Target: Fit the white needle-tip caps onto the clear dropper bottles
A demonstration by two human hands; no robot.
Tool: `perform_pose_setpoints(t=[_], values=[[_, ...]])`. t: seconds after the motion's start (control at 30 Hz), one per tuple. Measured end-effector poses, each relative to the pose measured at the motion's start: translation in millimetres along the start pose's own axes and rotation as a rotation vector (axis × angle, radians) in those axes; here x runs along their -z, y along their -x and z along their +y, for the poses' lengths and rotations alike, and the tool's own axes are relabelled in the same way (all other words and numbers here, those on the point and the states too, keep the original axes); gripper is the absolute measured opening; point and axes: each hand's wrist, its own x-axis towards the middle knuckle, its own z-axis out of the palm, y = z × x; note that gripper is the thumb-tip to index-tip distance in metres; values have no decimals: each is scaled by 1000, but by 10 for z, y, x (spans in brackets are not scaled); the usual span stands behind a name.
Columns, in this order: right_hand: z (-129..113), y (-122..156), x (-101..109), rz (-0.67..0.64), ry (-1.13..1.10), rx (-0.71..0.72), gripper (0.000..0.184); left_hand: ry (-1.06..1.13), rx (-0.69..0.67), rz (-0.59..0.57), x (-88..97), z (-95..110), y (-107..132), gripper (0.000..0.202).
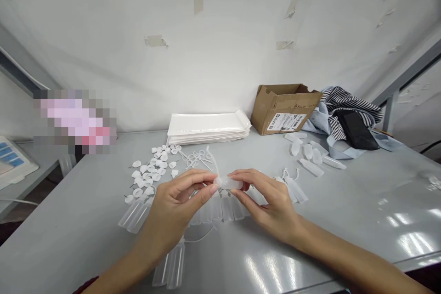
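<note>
Over the middle of the grey table, a small translucent plastic tube (pixel 234 183) is held level between my two hands. My left hand (pixel 181 197) pinches its left end with thumb and index finger, where a thin white strap (pixel 214 161) sticks up. My right hand (pixel 270 200) grips the tube's body from the right. Below my hands lies a row of clear tubes (pixel 211 211), partly hidden by them. More tubes (pixel 134 216) rest beside my left wrist, and others (pixel 170 264) lie nearer me. White caps (pixel 148 174) with thin stems are scattered at the left, near looped white straps (pixel 198 159).
Behind, a stack of white padded envelopes (pixel 208 128) lies against the wall. An open cardboard box (pixel 285 112) stands to its right, beside striped cloth (pixel 347 101) and a black phone (pixel 356 129). Loose translucent tubes (pixel 312 167) lie before the box.
</note>
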Motion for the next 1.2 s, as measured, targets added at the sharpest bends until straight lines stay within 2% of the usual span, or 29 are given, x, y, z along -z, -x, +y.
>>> perform_pose_setpoints(t=[0.43,0.67,0.73,0.83,0.9,1.07,1.2], values=[[21,51,-39,-15,-47,29,26,-159,-85,-74,-2,-38,14,9],[31,51,-42,-48,-63,-28,18,-239,-31,-180,75,-20,-24,13],[10,41,-35,-79,-100,-111,17,-234,-20,-218,105,-17,-39,14],[-32,15,-18,-193,-217,-328,18,-213,-67,-297,134,-19,-57,14],[-54,-8,-8,-265,-314,-457,18,-209,-104,-310,140,-19,-58,15],[-78,-58,7,-311,-475,-670,23,-265,-197,-222,115,-16,-15,18],[-93,-62,3,-283,-573,-781,26,-311,-358,-166,65,-49,18,22]])
